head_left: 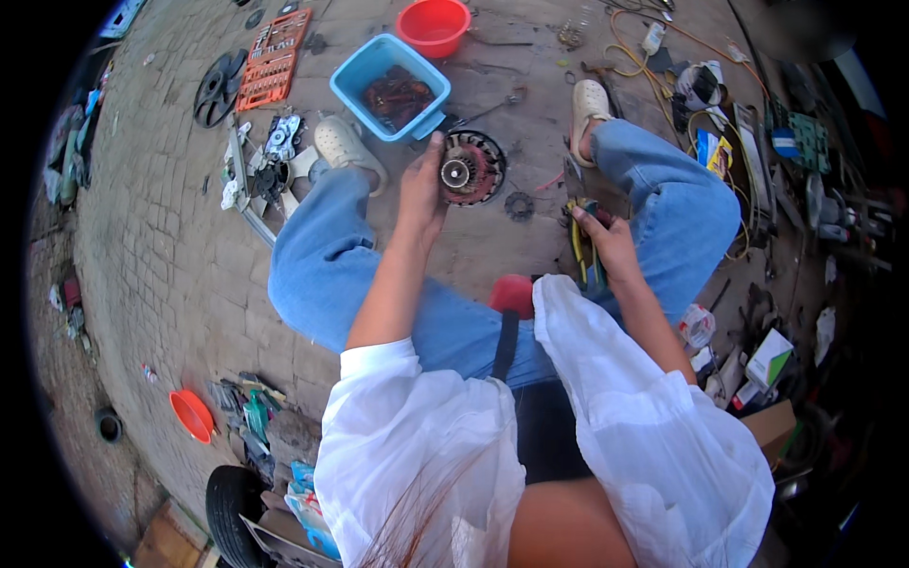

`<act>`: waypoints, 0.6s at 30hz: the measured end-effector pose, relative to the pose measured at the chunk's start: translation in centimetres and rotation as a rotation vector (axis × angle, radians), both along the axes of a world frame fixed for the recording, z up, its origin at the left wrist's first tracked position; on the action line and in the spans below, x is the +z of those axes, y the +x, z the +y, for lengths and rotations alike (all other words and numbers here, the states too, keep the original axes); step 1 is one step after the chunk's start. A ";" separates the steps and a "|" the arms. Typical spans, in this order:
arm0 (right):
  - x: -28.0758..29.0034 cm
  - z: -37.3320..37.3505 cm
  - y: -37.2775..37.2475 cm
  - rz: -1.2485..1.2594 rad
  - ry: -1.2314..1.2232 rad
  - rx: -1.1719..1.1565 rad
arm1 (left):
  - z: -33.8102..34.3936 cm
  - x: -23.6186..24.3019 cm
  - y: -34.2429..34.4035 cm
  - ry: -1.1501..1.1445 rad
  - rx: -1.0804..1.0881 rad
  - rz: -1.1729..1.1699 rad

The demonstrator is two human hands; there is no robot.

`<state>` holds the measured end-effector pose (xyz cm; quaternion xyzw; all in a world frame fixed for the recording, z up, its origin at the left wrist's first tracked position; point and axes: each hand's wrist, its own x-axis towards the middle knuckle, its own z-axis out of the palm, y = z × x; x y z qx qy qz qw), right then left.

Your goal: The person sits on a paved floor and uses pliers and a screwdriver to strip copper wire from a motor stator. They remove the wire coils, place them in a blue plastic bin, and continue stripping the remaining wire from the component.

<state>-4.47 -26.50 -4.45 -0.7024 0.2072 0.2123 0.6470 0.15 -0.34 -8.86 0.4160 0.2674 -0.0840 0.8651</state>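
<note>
Between knees, left hand [421,189] gripping rotor [471,168]

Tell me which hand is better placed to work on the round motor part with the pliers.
Probably the right hand: it already grips the pliers beside the motor part. The left hand is busy steadying that part on the ground, fingers on its rim.

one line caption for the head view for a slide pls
Seated on paving, left hand grips a round finned motor part; right hand holds yellow-handled pliers.

2 hands [421,194] [606,237] | 1 blue tub [352,80] | 1 red bowl [434,26] | 1 orange socket tray [273,59] | 1 tyre [229,502]
</note>
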 end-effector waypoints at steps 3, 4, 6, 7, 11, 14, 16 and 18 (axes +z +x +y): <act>-1.6 -0.2 0.4 0.078 0.051 -0.086 | 0.9 -3.7 0.1 0.202 0.037 0.091; -2.9 -0.5 0.6 0.090 0.070 -0.134 | 1.1 -4.1 0.1 0.292 0.052 0.128; -5.4 -1.0 0.9 0.118 0.102 -0.226 | 1.6 -5.7 -0.1 0.467 0.085 0.209; -5.5 -0.6 1.0 0.135 0.143 -0.266 | 2.9 -9.4 -0.8 0.534 0.052 0.200; -8.1 -0.6 1.4 0.186 0.273 -0.440 | 2.2 -13.8 -2.4 0.817 -0.034 0.389; -11.0 -1.1 1.9 0.214 0.310 -0.474 | 2.3 -18.9 -2.8 0.920 -0.202 0.533; -11.5 -1.0 1.9 0.248 0.307 -0.474 | 1.1 -21.1 -2.7 0.744 -0.158 0.427; -10.4 -0.4 2.2 0.293 0.292 -0.450 | 0.4 -24.6 -2.7 0.700 -0.138 0.375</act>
